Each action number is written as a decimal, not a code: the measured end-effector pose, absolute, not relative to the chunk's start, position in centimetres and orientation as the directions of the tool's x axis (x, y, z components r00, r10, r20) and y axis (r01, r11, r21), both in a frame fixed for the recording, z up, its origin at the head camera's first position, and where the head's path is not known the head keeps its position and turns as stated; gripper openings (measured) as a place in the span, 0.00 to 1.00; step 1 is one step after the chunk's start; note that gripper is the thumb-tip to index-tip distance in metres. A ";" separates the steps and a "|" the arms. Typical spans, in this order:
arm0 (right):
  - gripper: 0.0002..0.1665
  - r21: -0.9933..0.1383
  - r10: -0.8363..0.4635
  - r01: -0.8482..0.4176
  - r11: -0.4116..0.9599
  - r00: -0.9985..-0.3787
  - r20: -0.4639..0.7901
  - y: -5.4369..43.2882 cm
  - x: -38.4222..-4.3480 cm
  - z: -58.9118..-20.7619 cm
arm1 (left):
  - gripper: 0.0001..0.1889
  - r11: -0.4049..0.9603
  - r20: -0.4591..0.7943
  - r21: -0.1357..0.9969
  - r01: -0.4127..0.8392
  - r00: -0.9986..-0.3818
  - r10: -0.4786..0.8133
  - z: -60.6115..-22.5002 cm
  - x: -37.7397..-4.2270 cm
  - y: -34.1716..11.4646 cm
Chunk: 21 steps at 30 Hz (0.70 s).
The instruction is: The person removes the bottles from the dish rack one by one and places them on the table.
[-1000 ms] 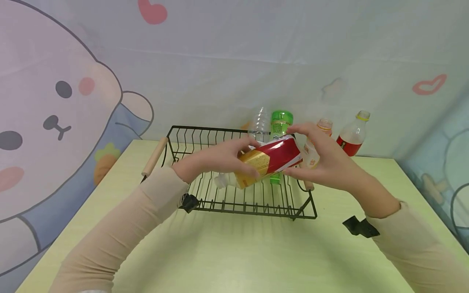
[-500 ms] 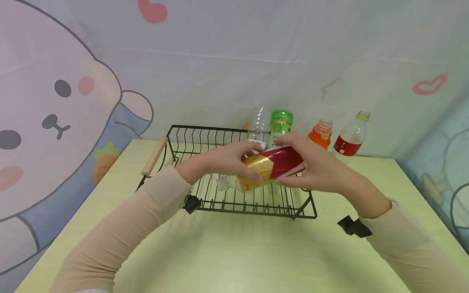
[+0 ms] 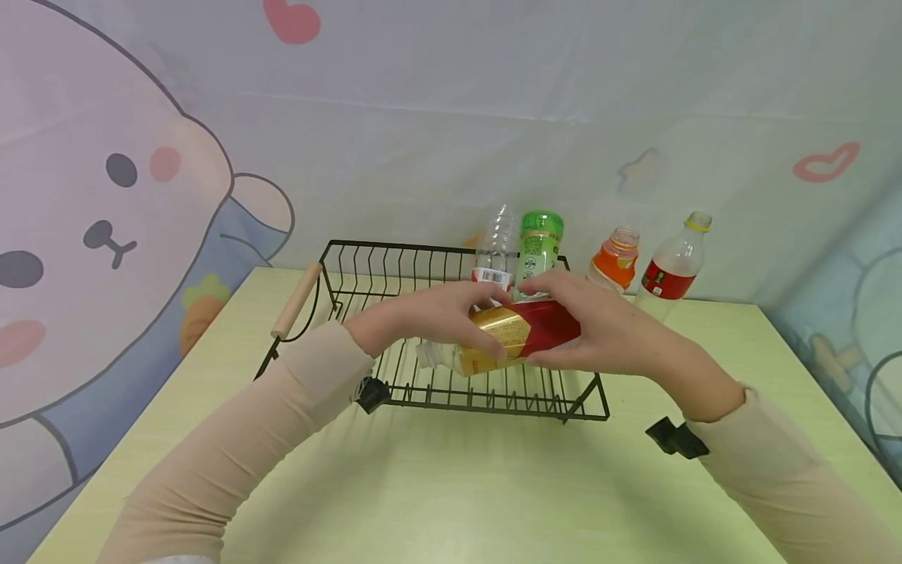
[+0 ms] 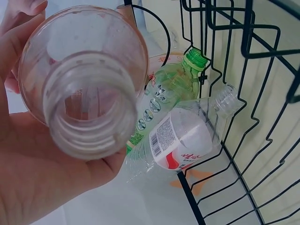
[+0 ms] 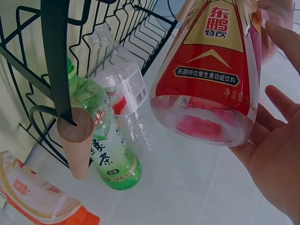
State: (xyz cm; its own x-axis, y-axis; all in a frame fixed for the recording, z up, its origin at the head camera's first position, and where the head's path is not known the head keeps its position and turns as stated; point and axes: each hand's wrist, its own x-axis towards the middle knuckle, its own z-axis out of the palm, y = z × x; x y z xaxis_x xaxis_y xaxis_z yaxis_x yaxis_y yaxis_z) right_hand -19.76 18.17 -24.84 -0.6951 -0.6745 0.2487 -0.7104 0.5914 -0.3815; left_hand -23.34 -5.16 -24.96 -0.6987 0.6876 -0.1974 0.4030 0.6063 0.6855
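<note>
Both hands hold a red and gold drink bottle (image 3: 524, 330) sideways above the rack, its neck to the left. My left hand (image 3: 451, 315) grips the gold part near the neck; my right hand (image 3: 599, 327) grips the red part near the base. In the left wrist view the bottle's uncapped mouth (image 4: 91, 110) faces the camera. The right wrist view shows its label (image 5: 206, 70) and clear bottom. Behind it, a clear bottle (image 3: 497, 239) and a green tea bottle (image 3: 539, 243) lie in the black wire rack (image 3: 479, 406), bases toward the wall.
The rack has wooden handles, the left one (image 3: 298, 301) in plain sight. To its right stand an orange-labelled bottle (image 3: 615, 262) and a red-labelled bottle (image 3: 669, 274) with a yellow ring. A patterned cloth (image 3: 437, 141) hangs behind the table (image 3: 451, 493).
The held bottle has come down toward the rack and lies more level. My right hand has moved down and left along it, uncovering the orange-labelled bottle; the left hand has shifted slightly.
</note>
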 end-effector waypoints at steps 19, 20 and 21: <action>0.35 -0.338 -0.708 -0.737 0.585 -0.668 0.231 18.0 -20.1 -26.1 | 0.32 0.591 -0.188 0.692 0.415 -0.687 0.702 -25.3 -23.3 -4.7; 0.35 -0.338 -0.707 -0.738 0.584 -0.667 0.233 18.0 -20.1 -26.1 | 0.32 0.592 -0.189 0.692 0.413 -0.688 0.701 -25.3 -23.3 -4.6; 0.35 -0.337 -0.707 -0.738 0.585 -0.667 0.234 18.1 -20.2 -26.2 | 0.33 0.592 -0.190 0.694 0.409 -0.689 0.699 -25.3 -23.2 -4.6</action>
